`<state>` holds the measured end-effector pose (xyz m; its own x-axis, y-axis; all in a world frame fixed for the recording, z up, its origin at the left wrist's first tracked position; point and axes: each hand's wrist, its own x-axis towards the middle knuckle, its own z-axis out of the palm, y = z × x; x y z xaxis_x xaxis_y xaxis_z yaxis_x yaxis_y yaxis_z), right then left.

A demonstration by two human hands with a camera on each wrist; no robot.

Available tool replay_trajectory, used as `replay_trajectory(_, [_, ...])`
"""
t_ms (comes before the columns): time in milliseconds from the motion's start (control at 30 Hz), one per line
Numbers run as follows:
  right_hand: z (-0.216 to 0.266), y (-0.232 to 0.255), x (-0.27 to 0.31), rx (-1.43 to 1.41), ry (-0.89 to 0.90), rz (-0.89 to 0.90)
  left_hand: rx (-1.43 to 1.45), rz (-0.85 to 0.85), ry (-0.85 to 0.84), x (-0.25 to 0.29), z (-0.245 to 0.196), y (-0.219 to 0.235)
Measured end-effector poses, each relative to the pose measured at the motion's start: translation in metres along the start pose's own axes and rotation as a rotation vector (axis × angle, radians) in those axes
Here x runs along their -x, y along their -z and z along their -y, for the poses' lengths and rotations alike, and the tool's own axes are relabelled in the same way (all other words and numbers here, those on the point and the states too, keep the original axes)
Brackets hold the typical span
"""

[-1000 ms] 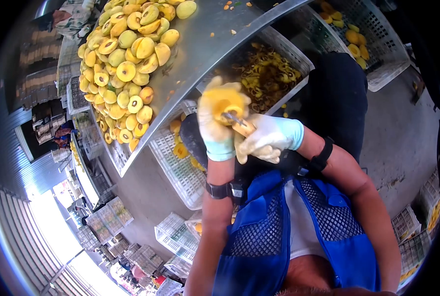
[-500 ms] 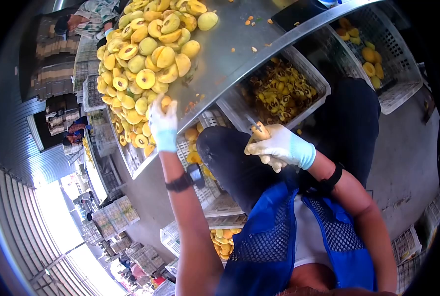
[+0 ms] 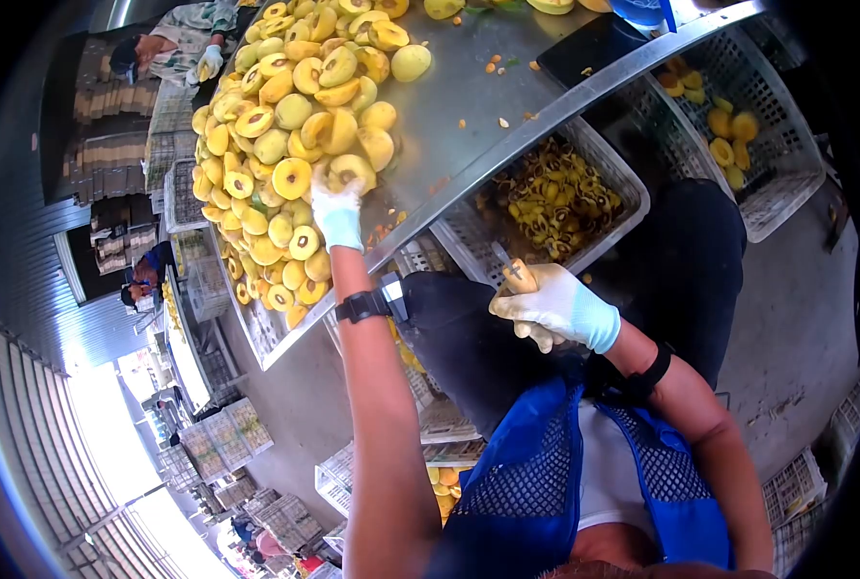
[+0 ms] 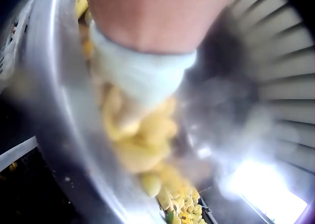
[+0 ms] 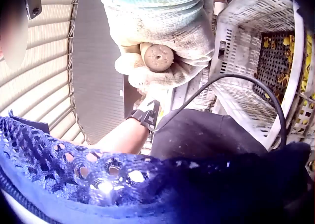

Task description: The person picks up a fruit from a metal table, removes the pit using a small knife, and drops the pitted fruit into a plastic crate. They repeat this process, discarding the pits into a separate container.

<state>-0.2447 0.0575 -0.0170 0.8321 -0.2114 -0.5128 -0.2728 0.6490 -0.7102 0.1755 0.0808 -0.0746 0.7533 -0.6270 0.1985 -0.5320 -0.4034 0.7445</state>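
Observation:
Near the right edge of a heap of halved yellow peaches [image 3: 295,111], my gloved left hand [image 3: 336,214] pinches a peach half [image 3: 353,172] between thumb and fingers. The left wrist view is blurred, with yellow fruit [image 4: 140,152] around the fingers. Over my lap, my gloved right hand [image 3: 557,307] grips the wooden handle [image 3: 520,277] of a small pitting tool, its short metal blade [image 3: 499,253] pointing up and away. In the right wrist view the round butt of the handle [image 5: 159,58] sticks out of the curled glove.
The heap lies on a metal table [image 3: 440,121] with a raised rim. Below it, a crate [image 3: 633,198] holds dark-centred peach scraps; another crate [image 3: 782,183] at right holds peach halves. A blue container [image 3: 642,12] stands at the back. Another person [image 3: 184,43] works at far left.
My left hand went from over my lap, where it held a peach against the tool, to the heap, then slightly right along it onto another half. My right hand kept the tool, lowering slightly.

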Motion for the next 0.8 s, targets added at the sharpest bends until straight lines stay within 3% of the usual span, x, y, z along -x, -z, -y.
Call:
replay_trajectory(33, [-0.001,0.0,-0.001,0.008,0.009,-0.001,0.128,0.144,0.268,0.017,-0.04,0.003])
replay_trajectory(100, [-0.003,-0.003,-0.002,0.026,0.004,-0.001,0.179,0.192,0.272,0.027,-0.043,0.005])
replay_trajectory(267, [0.0,-0.004,-0.001,0.052,0.005,-0.031,0.232,0.151,0.147,0.054,-0.063,0.002])
replay_trajectory(333, [0.003,-0.006,0.0,0.049,0.012,-0.058,0.119,0.103,-0.078,0.059,-0.072,0.003])
replay_trajectory(400, [0.003,-0.008,0.001,0.042,0.033,-0.079,0.236,0.093,-0.028,0.093,-0.097,0.009])
replay_trajectory(433, [0.003,-0.009,0.002,0.039,0.052,-0.084,0.202,0.085,-0.111,0.107,-0.108,0.01])
replay_trajectory(567, [-0.008,-0.012,-0.006,0.077,0.125,-0.145,0.202,0.088,-0.153,0.156,-0.142,-0.001])
replay_trajectory(800, [-0.008,-0.012,-0.003,0.108,0.191,-0.249,0.396,0.196,-0.021,0.219,-0.178,-0.022])
